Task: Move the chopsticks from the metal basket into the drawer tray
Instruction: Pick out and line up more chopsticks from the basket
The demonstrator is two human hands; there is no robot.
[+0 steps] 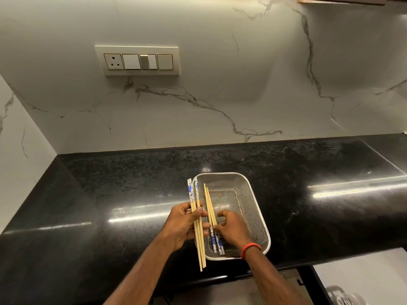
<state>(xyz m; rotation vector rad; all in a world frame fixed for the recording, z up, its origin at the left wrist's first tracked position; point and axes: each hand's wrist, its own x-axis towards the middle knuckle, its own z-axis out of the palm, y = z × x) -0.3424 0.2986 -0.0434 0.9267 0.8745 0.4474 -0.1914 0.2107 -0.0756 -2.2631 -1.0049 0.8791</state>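
A metal mesh basket (pixel 244 194) sits on the black countertop near its front edge. My left hand (pixel 185 227) grips a bundle of wooden chopsticks (pixel 193 194) with blue-and-white patterned ends, held just left of the basket and pointing away from me. Inside the basket along its left wall lie more chopsticks (pixel 209 205), patterned ends towards me. My right hand (pixel 233 230) is down in the basket with its fingertips pinched on these chopsticks. A red thread band circles my right wrist. The drawer tray is not clearly visible.
The black granite countertop (pixel 308 172) runs along a white marble wall with a switch panel (pixel 136 60). Below the counter edge at the lower right, an open drawer or cabinet space (pixel 293 280) shows, with a pale object at the corner.
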